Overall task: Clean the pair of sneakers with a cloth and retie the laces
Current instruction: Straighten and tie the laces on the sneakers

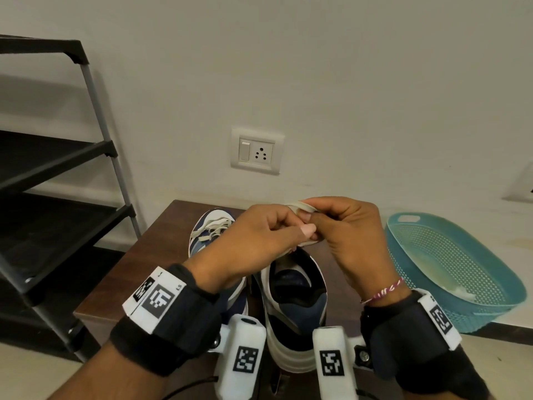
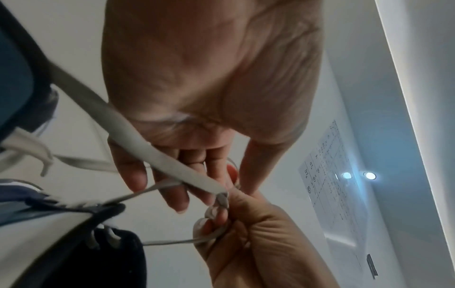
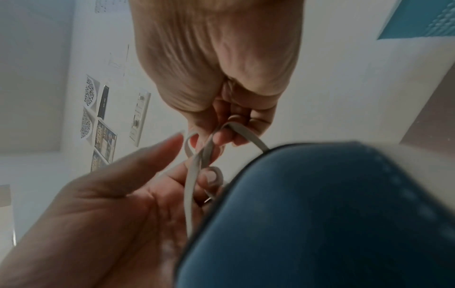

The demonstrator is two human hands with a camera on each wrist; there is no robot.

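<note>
I am pinching the lace (image 1: 301, 207) with both hands above the near sneaker (image 1: 297, 301), which is standing on the table (image 1: 115, 284). My left hand (image 1: 256, 235) is gripping one strand between curled fingers; my right hand (image 1: 349, 226) is holding a loop. The far sneaker (image 1: 207, 235) is lying just beyond my left hand, its laces loose. A basket (image 1: 461, 272) is sitting right of the table.

Two sneakers (image 1: 294, 298) stand side by side on a low table (image 1: 115, 290) against the wall. A shoe rack (image 1: 57, 174) stands left of it, a basket (image 1: 461, 278) right.
</note>
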